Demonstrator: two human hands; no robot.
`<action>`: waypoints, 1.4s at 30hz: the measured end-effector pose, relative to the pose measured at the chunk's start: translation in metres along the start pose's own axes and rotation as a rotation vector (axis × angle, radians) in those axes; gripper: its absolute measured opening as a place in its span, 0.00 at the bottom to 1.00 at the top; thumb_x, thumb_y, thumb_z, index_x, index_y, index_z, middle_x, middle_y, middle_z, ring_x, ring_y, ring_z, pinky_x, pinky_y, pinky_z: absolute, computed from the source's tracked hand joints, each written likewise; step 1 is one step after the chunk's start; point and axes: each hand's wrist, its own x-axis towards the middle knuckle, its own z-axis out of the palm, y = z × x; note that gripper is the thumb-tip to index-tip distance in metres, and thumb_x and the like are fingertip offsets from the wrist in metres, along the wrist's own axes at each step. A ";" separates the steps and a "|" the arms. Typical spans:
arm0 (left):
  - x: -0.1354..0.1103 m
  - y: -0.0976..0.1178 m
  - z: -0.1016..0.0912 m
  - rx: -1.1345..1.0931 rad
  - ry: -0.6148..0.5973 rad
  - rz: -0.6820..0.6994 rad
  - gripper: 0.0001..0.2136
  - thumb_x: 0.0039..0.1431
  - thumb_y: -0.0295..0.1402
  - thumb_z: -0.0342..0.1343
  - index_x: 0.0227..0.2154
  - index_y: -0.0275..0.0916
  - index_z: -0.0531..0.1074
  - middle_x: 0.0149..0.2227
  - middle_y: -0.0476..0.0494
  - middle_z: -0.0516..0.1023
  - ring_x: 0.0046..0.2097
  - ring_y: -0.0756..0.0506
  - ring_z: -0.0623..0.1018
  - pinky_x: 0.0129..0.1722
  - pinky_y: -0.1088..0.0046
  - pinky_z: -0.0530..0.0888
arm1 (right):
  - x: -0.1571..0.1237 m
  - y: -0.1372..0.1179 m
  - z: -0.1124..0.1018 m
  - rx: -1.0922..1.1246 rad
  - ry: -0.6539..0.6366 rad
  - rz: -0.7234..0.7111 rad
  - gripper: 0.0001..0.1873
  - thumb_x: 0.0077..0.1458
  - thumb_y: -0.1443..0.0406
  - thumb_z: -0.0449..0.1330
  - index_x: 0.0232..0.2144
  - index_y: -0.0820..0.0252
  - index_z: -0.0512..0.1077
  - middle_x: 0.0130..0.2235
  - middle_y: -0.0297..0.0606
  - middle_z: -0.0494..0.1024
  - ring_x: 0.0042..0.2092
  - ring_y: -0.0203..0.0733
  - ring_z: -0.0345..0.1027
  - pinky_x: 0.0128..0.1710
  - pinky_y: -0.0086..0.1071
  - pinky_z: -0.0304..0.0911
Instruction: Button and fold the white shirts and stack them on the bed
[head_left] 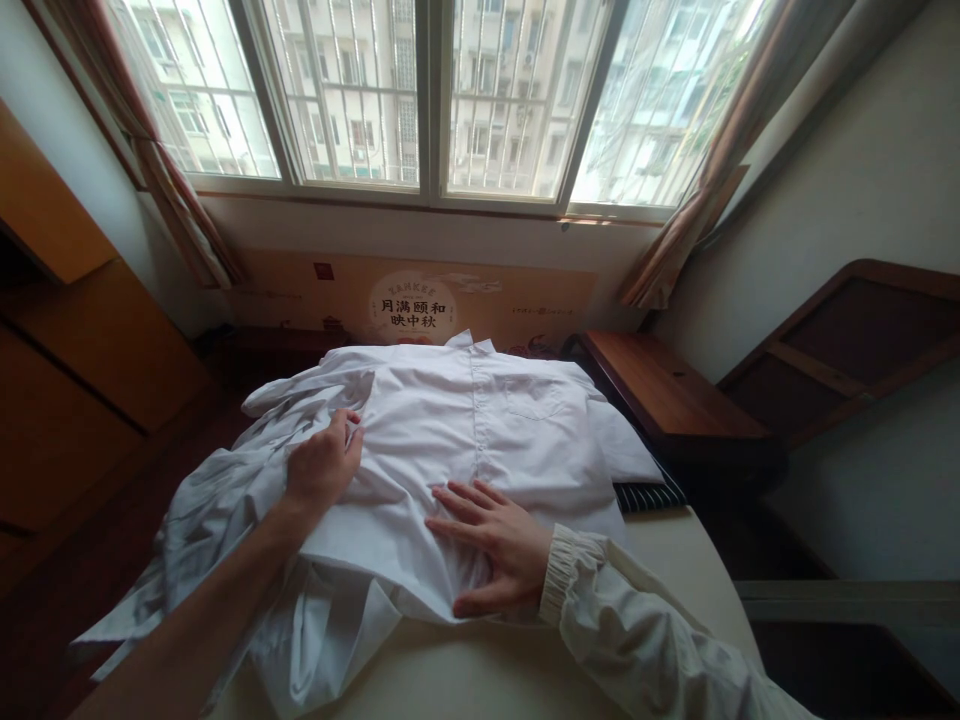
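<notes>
A white button-up shirt (420,430) lies spread front side up, its collar at the far end and a chest pocket on the right. Its left part falls in loose folds. My left hand (328,460) is closed at the shirt's left side, thumb and fingers pinching the cloth beside a raised fold. Flat on the lower front, left of the right sleeve's cuff, rests my right hand (491,548) with fingers spread. More white cloth (322,640) hangs crumpled toward the near edge.
The shirt lies on a cream-topped table (675,590). A dark striped cloth (651,495) shows under its right edge. To the right stands a wooden desk (660,385); orange-brown cabinets (67,380) stand left. Behind are a printed cardboard panel (517,290) and a barred window (435,100).
</notes>
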 end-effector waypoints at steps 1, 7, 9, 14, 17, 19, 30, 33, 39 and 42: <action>0.001 -0.001 -0.003 0.004 -0.022 -0.016 0.15 0.74 0.39 0.46 0.55 0.41 0.70 0.35 0.40 0.84 0.38 0.36 0.85 0.38 0.65 0.72 | 0.000 0.000 -0.002 0.014 -0.025 -0.007 0.57 0.53 0.38 0.70 0.77 0.46 0.57 0.79 0.44 0.49 0.79 0.66 0.41 0.77 0.62 0.32; 0.001 -0.002 -0.007 0.180 -0.165 -0.010 0.14 0.73 0.36 0.46 0.53 0.39 0.72 0.33 0.36 0.83 0.38 0.33 0.85 0.37 0.63 0.73 | -0.002 0.002 -0.004 0.070 -0.067 -0.025 0.64 0.47 0.35 0.72 0.78 0.47 0.54 0.80 0.45 0.46 0.79 0.68 0.38 0.77 0.62 0.28; -0.001 0.002 -0.007 0.218 -0.064 0.014 0.15 0.72 0.36 0.47 0.53 0.37 0.73 0.38 0.32 0.84 0.38 0.32 0.85 0.38 0.60 0.75 | -0.002 0.003 -0.004 0.076 -0.071 -0.025 0.64 0.47 0.35 0.72 0.78 0.46 0.54 0.80 0.45 0.45 0.79 0.68 0.37 0.77 0.62 0.27; -0.008 0.013 -0.004 0.058 0.145 0.417 0.16 0.74 0.40 0.50 0.55 0.38 0.74 0.58 0.31 0.80 0.57 0.31 0.80 0.58 0.53 0.74 | 0.000 0.003 -0.007 0.109 -0.104 -0.016 0.66 0.46 0.36 0.74 0.78 0.45 0.52 0.80 0.45 0.43 0.79 0.69 0.34 0.76 0.64 0.25; -0.014 0.015 0.009 -0.063 0.057 0.690 0.22 0.73 0.44 0.53 0.65 0.42 0.70 0.70 0.35 0.70 0.70 0.33 0.70 0.70 0.52 0.65 | 0.001 0.000 -0.011 0.163 -0.129 -0.017 0.66 0.45 0.37 0.75 0.78 0.43 0.53 0.80 0.45 0.45 0.79 0.69 0.34 0.76 0.65 0.26; -0.017 0.013 0.021 -0.090 -0.046 0.765 0.27 0.74 0.46 0.52 0.71 0.43 0.64 0.74 0.38 0.64 0.74 0.35 0.64 0.74 0.52 0.60 | -0.001 -0.002 -0.014 0.209 -0.111 0.011 0.61 0.48 0.37 0.74 0.77 0.42 0.57 0.79 0.43 0.48 0.79 0.67 0.36 0.76 0.64 0.28; -0.021 0.005 0.035 -0.087 -0.286 0.786 0.53 0.60 0.70 0.54 0.79 0.44 0.49 0.79 0.35 0.51 0.79 0.31 0.51 0.77 0.49 0.47 | 0.034 0.044 -0.086 0.021 0.049 0.271 0.50 0.60 0.33 0.61 0.73 0.55 0.66 0.74 0.48 0.64 0.74 0.59 0.57 0.74 0.51 0.53; -0.022 0.005 0.034 -0.086 -0.294 0.809 0.54 0.59 0.70 0.54 0.79 0.44 0.49 0.79 0.35 0.51 0.79 0.31 0.51 0.77 0.48 0.46 | 0.065 0.074 -0.088 -0.212 0.132 0.537 0.53 0.63 0.33 0.56 0.77 0.57 0.57 0.78 0.49 0.52 0.78 0.63 0.45 0.76 0.57 0.45; -0.022 0.006 0.033 -0.059 -0.307 0.810 0.53 0.60 0.71 0.52 0.79 0.44 0.49 0.79 0.35 0.50 0.79 0.32 0.50 0.77 0.49 0.44 | 0.089 0.117 -0.048 -0.332 0.182 0.774 0.48 0.70 0.36 0.45 0.79 0.56 0.49 0.80 0.44 0.43 0.80 0.57 0.37 0.77 0.58 0.36; -0.022 0.006 0.033 -0.048 -0.319 0.803 0.52 0.61 0.71 0.50 0.79 0.43 0.49 0.79 0.34 0.50 0.80 0.32 0.50 0.77 0.49 0.43 | 0.085 0.124 -0.037 -0.355 0.200 0.750 0.46 0.71 0.38 0.43 0.79 0.57 0.50 0.80 0.44 0.45 0.80 0.53 0.38 0.77 0.55 0.32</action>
